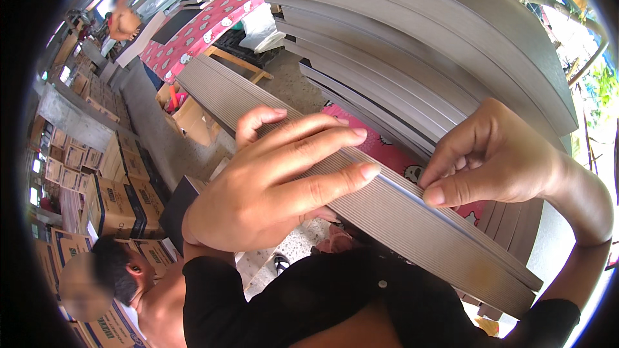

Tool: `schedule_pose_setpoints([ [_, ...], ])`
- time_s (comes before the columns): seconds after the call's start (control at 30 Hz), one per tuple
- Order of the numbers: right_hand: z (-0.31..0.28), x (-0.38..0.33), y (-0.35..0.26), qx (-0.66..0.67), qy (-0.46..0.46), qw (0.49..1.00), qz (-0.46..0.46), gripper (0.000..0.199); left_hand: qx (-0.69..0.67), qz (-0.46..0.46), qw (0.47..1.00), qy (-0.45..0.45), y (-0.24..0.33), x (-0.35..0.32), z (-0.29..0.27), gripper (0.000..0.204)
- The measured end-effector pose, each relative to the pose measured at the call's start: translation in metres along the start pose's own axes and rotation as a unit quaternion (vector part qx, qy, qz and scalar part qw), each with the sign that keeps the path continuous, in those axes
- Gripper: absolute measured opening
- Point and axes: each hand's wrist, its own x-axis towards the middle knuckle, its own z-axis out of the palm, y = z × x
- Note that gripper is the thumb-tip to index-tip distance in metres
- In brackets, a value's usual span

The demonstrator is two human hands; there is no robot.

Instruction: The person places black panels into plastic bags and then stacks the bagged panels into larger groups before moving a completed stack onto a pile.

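Note:
A long, narrow grey-brown ribbed board (445,245) slants across in front of me, from the far left to the near right. My left hand (264,187) grips it around the middle, fingers spread over the ribbed top and the thumb partly hidden below the near edge. A thin pale strip (393,181) runs along a lengthwise groove on the board. At its right end my right hand (493,161) is closed in a pinch, thumb and finger against the strip. The other fingers of that hand are curled in.
Long grey panels (412,32) are stacked just beyond the board. A pink patterned table cover (222,22) lies farther left. Cardboard boxes (113,203) are piled at left, with an open carton (196,119) nearer. A person (151,290) is close at lower left; another person (124,22) is far off.

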Motion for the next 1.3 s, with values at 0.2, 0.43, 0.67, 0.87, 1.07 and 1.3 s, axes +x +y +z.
schedule_pose_setpoints([
  [0.2, 0.005, -0.005, -0.008, 0.005, -0.001, 1.000, 0.023, 0.016, -0.004, -0.014, 1.000, 0.005, 0.003, -0.002, -0.001, 0.047],
  [0.43, 0.006, 0.000, 0.006, 0.028, -0.011, 1.000, -0.009, 0.017, 0.005, -0.006, 1.000, 0.000, 0.002, -0.004, -0.002, 0.045],
  [0.67, 0.021, -0.009, -0.011, -0.049, 0.060, 0.993, -0.091, 0.018, 0.007, 0.010, 0.998, 0.055, 0.002, -0.004, 0.002, 0.046],
  [0.87, 0.030, -0.005, 0.004, -0.085, 0.088, 0.965, -0.231, 0.024, -0.044, 0.015, 0.996, 0.082, -0.001, -0.006, 0.008, 0.038],
  [1.07, 0.028, -0.005, -0.002, -0.107, 0.054, 0.972, -0.203, 0.019, -0.045, 0.030, 0.995, 0.081, -0.002, -0.008, 0.008, 0.037],
  [1.3, 0.030, -0.002, 0.002, -0.045, 0.061, 0.975, -0.209, 0.018, -0.043, 0.003, 0.998, 0.056, 0.002, -0.009, 0.002, 0.037],
])
